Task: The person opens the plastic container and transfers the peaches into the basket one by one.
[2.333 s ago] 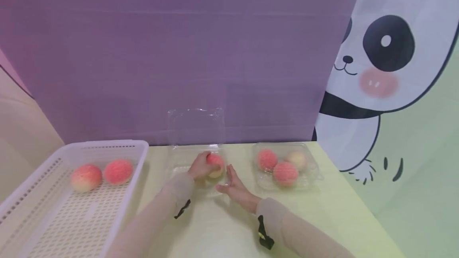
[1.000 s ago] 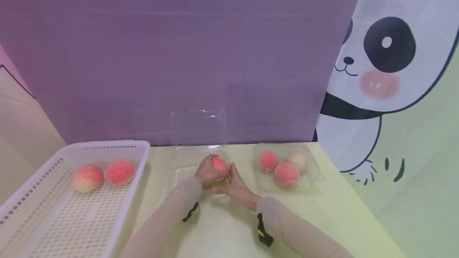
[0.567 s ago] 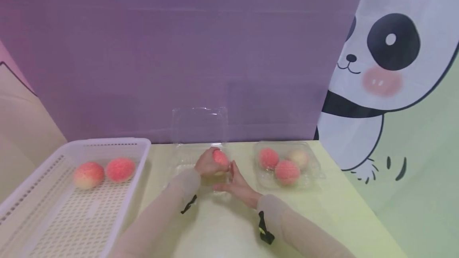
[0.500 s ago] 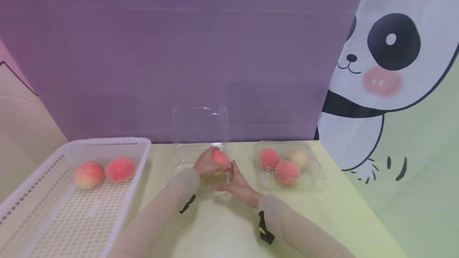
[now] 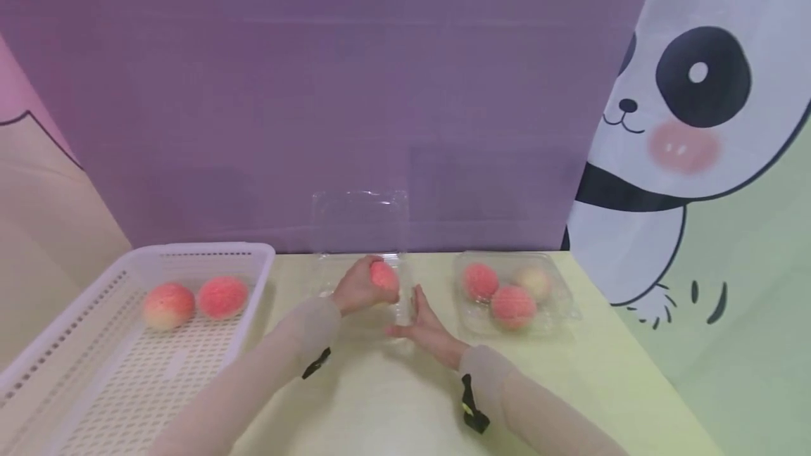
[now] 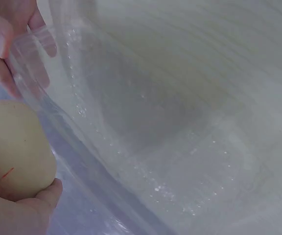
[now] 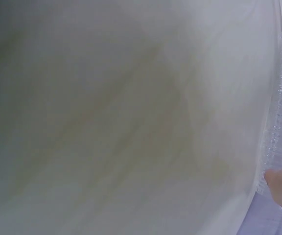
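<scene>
My left hand (image 5: pixel 357 290) grips a pink-and-cream peach (image 5: pixel 384 276) over the right part of a clear plastic clamshell box (image 5: pixel 322 279), whose lid stands raised at the back. In the left wrist view the peach's pale side (image 6: pixel 16 147) shows, with fingertips curled under it. At the box's front right corner is my right hand (image 5: pixel 431 333), thumb along the front and fingers fairly straight along the side. Its thumb tip (image 7: pixel 281 188) meets the box's edge in the right wrist view. The palm side of the left hand is mostly hidden.
To the left, a white perforated basket (image 5: pixel 269 259) holds two peaches (image 5: pixel 169 306). A second clear box (image 5: pixel 557 322) stands on the right with three peaches (image 5: pixel 514 307) inside. The pale yellow table (image 5: pixel 380 407) ends against a purple backdrop (image 5: pixel 317 104).
My left hand first moved the peach toward the box's front right, then drew it back and slightly up. The right hand stays near the same corner. The view has shifted a little left.
</scene>
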The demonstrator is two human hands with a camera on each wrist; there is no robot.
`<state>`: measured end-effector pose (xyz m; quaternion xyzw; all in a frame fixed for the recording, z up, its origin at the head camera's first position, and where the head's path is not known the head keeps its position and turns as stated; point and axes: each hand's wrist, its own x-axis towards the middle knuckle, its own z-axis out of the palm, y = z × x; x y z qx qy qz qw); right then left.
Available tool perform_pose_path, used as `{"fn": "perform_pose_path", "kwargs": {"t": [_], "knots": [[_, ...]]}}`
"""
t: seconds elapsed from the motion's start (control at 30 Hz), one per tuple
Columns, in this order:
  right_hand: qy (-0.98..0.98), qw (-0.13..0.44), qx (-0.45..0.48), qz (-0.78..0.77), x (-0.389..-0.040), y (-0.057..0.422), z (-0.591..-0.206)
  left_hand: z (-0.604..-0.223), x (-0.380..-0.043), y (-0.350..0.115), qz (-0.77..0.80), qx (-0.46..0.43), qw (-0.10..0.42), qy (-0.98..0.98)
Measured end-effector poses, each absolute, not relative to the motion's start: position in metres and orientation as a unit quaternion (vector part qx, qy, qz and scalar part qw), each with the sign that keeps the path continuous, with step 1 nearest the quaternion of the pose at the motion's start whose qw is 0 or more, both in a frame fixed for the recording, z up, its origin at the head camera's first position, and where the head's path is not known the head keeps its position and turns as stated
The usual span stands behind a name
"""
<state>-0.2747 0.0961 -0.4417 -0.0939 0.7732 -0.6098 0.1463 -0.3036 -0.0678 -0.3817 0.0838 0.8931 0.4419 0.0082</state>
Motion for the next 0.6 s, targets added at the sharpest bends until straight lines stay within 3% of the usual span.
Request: {"fn": "perform_pose_path", "kwargs": {"t": [0.6], "knots": [[0.779, 0.142, -0.086, -0.605, -0.271, 0.097, -0.435, -0.330, -0.220, -0.080, 0.448, 0.071, 0.029, 0.891]]}}
